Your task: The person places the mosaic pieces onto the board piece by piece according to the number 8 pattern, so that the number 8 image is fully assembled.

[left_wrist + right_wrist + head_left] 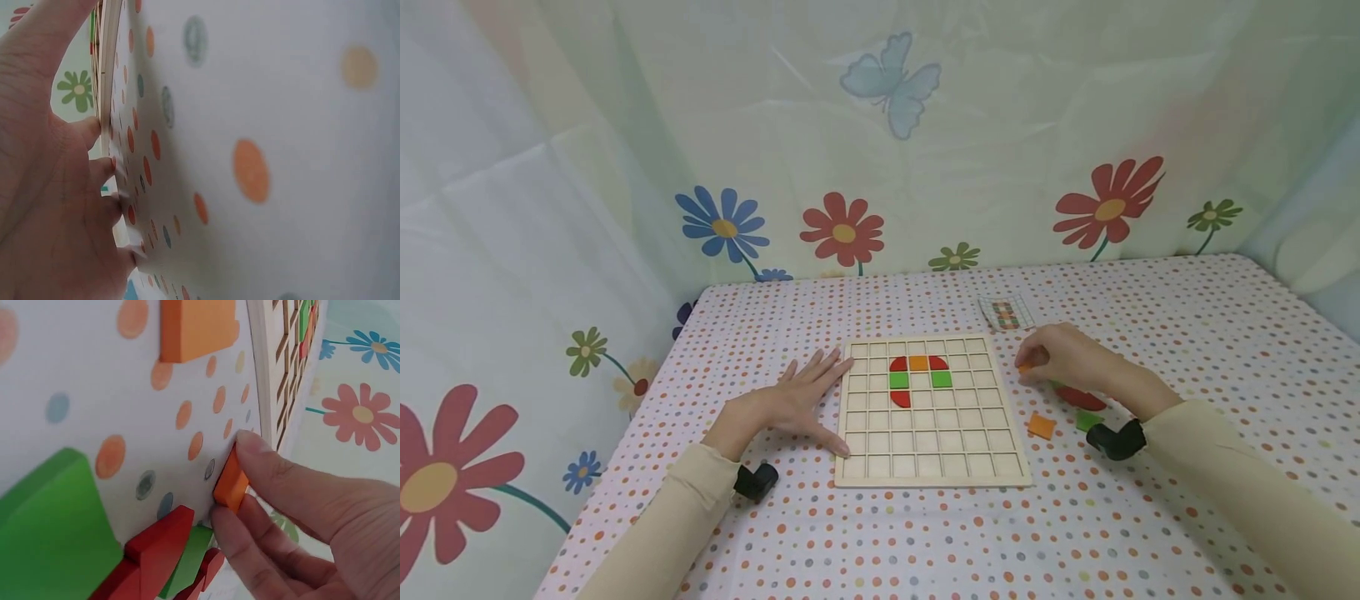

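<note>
A light wooden grid board [932, 467] lies on the table. In its upper cells sit red quarter-round tiles, such as this red tile [900, 400], two green tiles [942, 379] and an orange tile [918, 363]. My left hand [797, 404] is spread at the board's left edge, thumb and fingertips at the rim. To the right of the board my right hand [1063, 358] pinches an orange square tile [232, 481] between thumb and fingers, close over the tablecloth. Beneath and beside that hand lie red tiles [159, 540] and green tiles [59, 531], partly hidden in the head view.
Another loose orange tile [1041, 426] lies right of the board, near a green tile [1087, 420]. A printed pattern card [1007, 313] rests behind the board's far right corner. The dotted tablecloth [925, 542] covers the table, and a flowered curtain [1000, 167] hangs behind.
</note>
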Demonstrator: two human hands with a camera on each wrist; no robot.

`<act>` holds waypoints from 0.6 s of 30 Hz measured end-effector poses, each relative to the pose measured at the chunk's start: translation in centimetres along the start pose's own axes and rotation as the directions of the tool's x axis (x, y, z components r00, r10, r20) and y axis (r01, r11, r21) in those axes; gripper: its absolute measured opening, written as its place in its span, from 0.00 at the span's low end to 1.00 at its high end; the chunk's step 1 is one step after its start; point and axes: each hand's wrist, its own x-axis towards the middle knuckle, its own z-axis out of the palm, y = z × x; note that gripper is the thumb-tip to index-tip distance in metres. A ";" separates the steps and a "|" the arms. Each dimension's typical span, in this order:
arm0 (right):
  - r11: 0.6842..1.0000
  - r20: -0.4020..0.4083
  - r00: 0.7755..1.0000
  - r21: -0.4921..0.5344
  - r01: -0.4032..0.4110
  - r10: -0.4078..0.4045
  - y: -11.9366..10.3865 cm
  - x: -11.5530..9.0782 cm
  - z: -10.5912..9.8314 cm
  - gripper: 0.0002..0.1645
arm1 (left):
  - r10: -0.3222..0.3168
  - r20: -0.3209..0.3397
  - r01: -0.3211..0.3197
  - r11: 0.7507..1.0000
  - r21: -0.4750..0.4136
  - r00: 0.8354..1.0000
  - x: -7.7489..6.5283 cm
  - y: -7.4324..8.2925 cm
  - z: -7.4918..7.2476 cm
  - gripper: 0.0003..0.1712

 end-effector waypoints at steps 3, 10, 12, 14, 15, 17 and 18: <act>1.000 -0.003 1.000 0.002 -0.029 0.029 -0.1 0.0 0.0 0.08 | 0.001 0.000 -0.001 1.000 -0.001 1.000 0.1 -0.1 0.0 0.77; 0.999 -0.037 0.998 0.023 -0.048 0.048 0.0 -0.1 0.1 0.09 | 0.006 -0.002 -0.006 1.000 -0.002 1.000 0.0 -0.3 0.0 0.77; 0.999 -0.049 0.998 0.022 -0.048 0.049 0.1 -0.2 0.1 0.09 | 0.008 -0.004 -0.008 1.000 0.000 1.000 0.0 -0.2 0.0 0.77; 0.999 -0.060 0.997 0.019 -0.045 0.046 0.2 -0.2 0.2 0.09 | 0.007 -0.004 -0.007 1.000 0.001 1.000 0.0 -0.2 0.0 0.77; 0.999 -0.066 0.997 0.018 -0.042 0.043 0.2 -0.2 0.2 0.09 | 0.006 -0.003 -0.006 1.000 0.001 1.000 0.0 -0.2 0.0 0.77; 0.999 -0.078 0.996 0.021 -0.035 0.037 0.3 -0.3 0.3 0.09 | 0.005 -0.001 -0.005 1.000 0.004 1.000 0.0 -0.1 0.0 0.77; 0.999 -0.084 0.996 0.021 -0.030 0.032 0.3 -0.4 0.3 0.09 | 0.004 0.000 -0.004 1.000 0.004 1.000 0.0 -0.1 0.0 0.77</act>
